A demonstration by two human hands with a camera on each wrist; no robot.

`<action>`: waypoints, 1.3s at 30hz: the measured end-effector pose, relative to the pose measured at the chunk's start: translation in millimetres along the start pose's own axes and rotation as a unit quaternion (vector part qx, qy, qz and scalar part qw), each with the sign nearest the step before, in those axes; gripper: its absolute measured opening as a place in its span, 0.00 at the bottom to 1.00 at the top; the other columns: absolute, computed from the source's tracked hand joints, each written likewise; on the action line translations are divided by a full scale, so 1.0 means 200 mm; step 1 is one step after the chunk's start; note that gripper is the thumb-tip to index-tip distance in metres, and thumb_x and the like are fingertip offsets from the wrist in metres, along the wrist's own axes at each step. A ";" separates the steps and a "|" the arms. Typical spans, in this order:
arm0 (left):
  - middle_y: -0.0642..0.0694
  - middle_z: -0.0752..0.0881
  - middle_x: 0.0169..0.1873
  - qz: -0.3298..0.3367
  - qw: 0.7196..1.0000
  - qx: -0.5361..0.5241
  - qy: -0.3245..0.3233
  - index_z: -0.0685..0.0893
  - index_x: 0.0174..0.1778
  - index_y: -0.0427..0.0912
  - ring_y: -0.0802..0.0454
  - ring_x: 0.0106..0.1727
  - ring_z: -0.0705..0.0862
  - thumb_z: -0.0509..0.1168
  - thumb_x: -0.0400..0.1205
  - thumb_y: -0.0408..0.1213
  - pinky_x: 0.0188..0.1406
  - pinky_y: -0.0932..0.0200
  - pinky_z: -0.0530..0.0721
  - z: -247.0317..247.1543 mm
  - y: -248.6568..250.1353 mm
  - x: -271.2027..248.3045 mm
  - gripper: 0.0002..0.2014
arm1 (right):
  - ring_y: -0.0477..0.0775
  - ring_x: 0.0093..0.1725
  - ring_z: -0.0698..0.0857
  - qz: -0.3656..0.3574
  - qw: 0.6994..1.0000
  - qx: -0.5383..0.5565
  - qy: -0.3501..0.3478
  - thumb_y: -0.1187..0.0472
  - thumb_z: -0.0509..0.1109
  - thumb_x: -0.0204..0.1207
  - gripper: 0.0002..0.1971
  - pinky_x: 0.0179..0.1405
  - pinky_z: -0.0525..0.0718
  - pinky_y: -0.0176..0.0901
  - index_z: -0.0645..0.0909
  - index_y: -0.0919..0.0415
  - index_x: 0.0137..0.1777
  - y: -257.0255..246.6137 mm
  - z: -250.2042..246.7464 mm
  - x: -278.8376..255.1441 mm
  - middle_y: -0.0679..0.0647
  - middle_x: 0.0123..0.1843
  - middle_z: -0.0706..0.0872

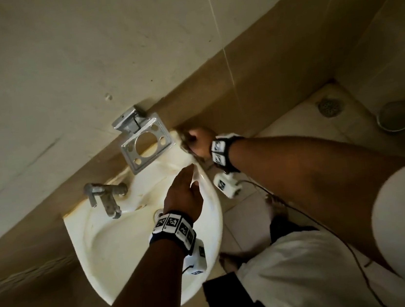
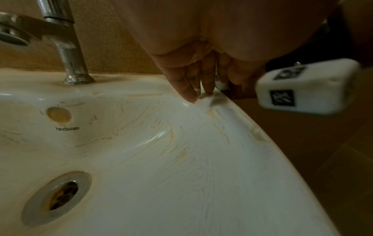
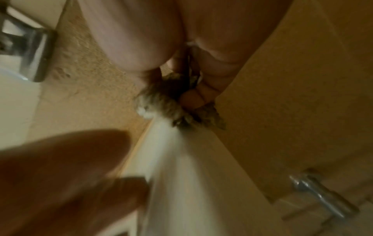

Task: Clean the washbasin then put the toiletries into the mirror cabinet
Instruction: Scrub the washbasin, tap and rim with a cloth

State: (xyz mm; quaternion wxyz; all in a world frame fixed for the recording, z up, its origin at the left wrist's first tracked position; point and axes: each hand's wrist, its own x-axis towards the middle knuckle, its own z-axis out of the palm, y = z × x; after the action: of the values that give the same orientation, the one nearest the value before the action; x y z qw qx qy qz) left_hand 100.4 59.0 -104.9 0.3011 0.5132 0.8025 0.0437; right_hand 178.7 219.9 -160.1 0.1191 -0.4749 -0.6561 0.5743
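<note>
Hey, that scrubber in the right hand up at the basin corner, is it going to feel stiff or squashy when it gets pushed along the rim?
Probably squashy: the scrubber bulges raggedly out of the right hand, so it likely flattens against the washbasin rim. It looks frayed and fibrous, so probably light. White suds cling to its edge, so it may slide easily.

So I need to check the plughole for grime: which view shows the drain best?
The left wrist view: the drain sits close, unobstructed, dark inside. In the head view the left hand hides nearly all of it. The right wrist view misses it.
</note>
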 end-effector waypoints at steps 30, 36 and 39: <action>0.43 0.69 0.84 0.088 0.995 -0.037 0.002 0.30 0.85 0.68 0.42 0.84 0.68 0.68 0.85 0.51 0.79 0.44 0.71 0.08 -0.94 -1.05 0.51 | 0.54 0.41 0.85 0.183 0.953 0.062 0.234 0.47 0.75 0.66 0.14 0.54 0.84 0.46 0.75 0.54 0.42 0.24 0.58 -0.86 0.47 0.36 0.84; 0.42 0.55 0.89 0.057 0.988 0.140 -0.017 0.45 0.91 0.51 0.37 0.90 0.48 0.65 0.83 0.59 0.88 0.41 0.52 0.21 -1.35 -1.32 0.47 | 0.51 0.34 0.82 0.222 0.874 0.263 0.343 0.58 0.78 0.76 0.18 0.16 0.72 0.23 0.79 0.68 0.59 0.08 1.14 -1.50 0.58 0.46 0.88; 0.44 0.47 0.90 0.025 0.989 0.143 0.006 0.46 0.91 0.50 0.37 0.90 0.44 0.69 0.81 0.56 0.87 0.38 0.55 0.23 -1.42 -1.39 0.49 | 0.55 0.37 0.86 0.274 0.846 0.344 0.302 0.57 0.82 0.71 0.21 0.39 0.88 0.36 0.73 0.60 0.54 0.07 1.46 -1.59 0.59 0.46 0.88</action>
State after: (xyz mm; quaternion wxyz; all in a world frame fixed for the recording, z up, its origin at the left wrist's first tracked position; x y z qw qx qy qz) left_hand -21.7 -321.6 -128.7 0.2184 0.5711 0.7889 -0.0611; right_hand 146.9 -209.6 -140.2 0.3046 -0.7142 -0.1914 0.6004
